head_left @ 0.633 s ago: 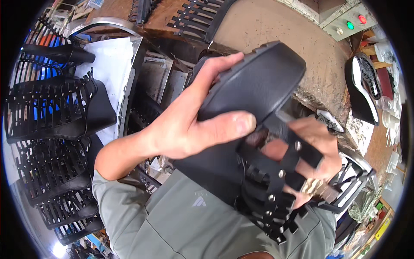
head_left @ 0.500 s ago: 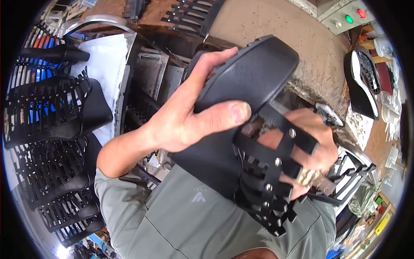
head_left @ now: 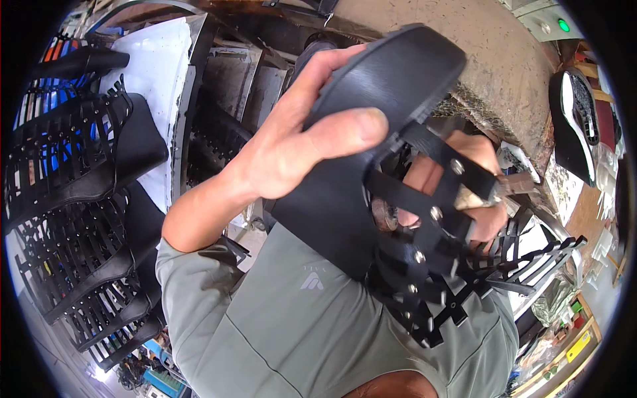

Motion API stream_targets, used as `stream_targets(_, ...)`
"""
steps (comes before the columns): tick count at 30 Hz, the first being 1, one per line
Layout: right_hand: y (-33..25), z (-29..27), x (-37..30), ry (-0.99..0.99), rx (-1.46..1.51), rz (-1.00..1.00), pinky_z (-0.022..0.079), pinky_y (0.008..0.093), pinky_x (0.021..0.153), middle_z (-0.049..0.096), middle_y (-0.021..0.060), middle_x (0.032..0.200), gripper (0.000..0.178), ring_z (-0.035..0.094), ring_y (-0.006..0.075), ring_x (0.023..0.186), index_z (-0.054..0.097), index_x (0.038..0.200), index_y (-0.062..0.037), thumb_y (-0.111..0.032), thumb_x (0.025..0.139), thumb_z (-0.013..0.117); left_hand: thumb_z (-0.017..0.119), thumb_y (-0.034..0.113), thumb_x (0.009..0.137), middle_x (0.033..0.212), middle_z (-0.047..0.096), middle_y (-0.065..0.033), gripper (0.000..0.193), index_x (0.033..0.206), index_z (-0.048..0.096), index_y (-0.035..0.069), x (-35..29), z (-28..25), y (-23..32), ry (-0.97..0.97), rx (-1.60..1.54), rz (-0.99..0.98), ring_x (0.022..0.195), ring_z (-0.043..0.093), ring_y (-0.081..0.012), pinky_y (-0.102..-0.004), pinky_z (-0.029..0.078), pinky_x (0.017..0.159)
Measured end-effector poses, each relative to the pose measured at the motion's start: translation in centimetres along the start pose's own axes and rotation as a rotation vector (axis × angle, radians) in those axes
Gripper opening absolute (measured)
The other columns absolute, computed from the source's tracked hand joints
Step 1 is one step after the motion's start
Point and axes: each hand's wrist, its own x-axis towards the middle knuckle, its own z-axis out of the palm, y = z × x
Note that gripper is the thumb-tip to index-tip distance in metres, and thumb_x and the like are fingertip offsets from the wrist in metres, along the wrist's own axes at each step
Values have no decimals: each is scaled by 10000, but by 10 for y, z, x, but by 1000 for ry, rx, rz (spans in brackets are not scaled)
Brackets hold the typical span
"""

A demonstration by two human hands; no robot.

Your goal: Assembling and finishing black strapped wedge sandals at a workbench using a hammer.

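Observation:
A black wedge sandal with studded straps is held up in front of my chest, its sole side tilted upward. My left hand is closed around the sole, with the thumb pressed along its side and the fingers on the far edge. Behind the open straps, my right hand is curled around a brownish tool, partly hidden and blurred, so its kind is unclear. The straps hang down toward my shirt, and the right fingers show through the gaps between them.
At left, several black strappy wedge sandals are stacked beside a white board. A worn brown bench surface lies ahead. Another black shoe with a white stripe is at right, and a further strappy piece sits below it.
The sandal and my left hand have risen slightly in view. My right hand has shifted upward behind the straps with the brownish tool. The surroundings have slid a little as the view moved.

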Motion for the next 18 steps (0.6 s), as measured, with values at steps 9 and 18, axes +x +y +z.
stream_targets(9,75,-1,-88,586,175,294,453,260,505,638,142,860,376,569,175,585,595,963,61,-304,874,573,549,503,908,1260,564,-134,684,1340,450,-18,-21,-46,-124,179,-65,-476,1097,567,-207,-346,444,965)
stream_targets(18,70,-32,-59,325,-823,257,510,268,720,611,142,1073,340,625,167,863,594,1096,30,-252,908,567,818,316,550,1224,509,-193,841,1265,492,16,-41,-12,-92,168,1307,456,1123,518,-373,-443,427,954)
